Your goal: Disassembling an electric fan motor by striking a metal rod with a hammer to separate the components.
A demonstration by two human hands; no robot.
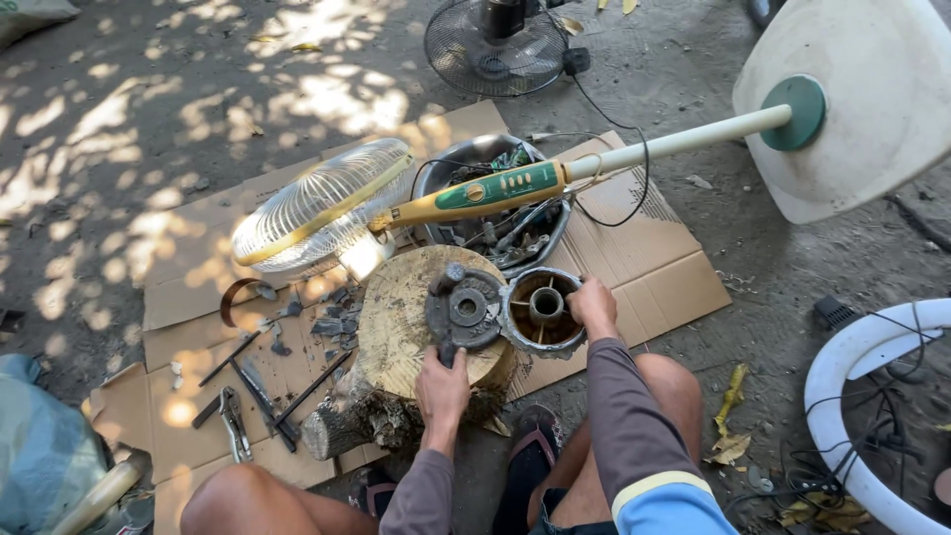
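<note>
Dappled dirt ground [149,89], outdoors, with flattened cardboard [654,267] spread over it as a work mat. At its centre stands a cut tree stump [401,317], flat face up, used as a bench; the person squats just behind it, bare knees either side.

Left hand [442,388]: fingers curled closed around the lower edge of a dark round motor end plate [466,309] that lies flat on the stump top, reaching toward the stump's right rim. Thumb side hidden; grip looks firm, but how tight cannot be told.

Right hand [593,305]: fingers bent over the right rim of a grey cup-shaped motor housing [541,311], open side up, spokes and central hub visible. Housing hangs past the stump's right edge, touching the end plate on its left side.

Beyond the fingertips: a metal basin [551,240] of loose parts and wires, close against the stump's far edge. Across the basin lies a stand fan pole with green control panel [500,187], running from a white wire fan guard [322,206] far left of the left hand up to a large white round base [872,109] far right.

Left of the left hand, well apart on the cardboard: pliers [234,420], long thin rods [263,401], dark broken fragments [332,322]. Open cardboard remains to the right of the right hand, up to its edge. Another fan head [495,45] sits on the dirt far ahead; a white ring with cables [862,396] lies well right.
</note>
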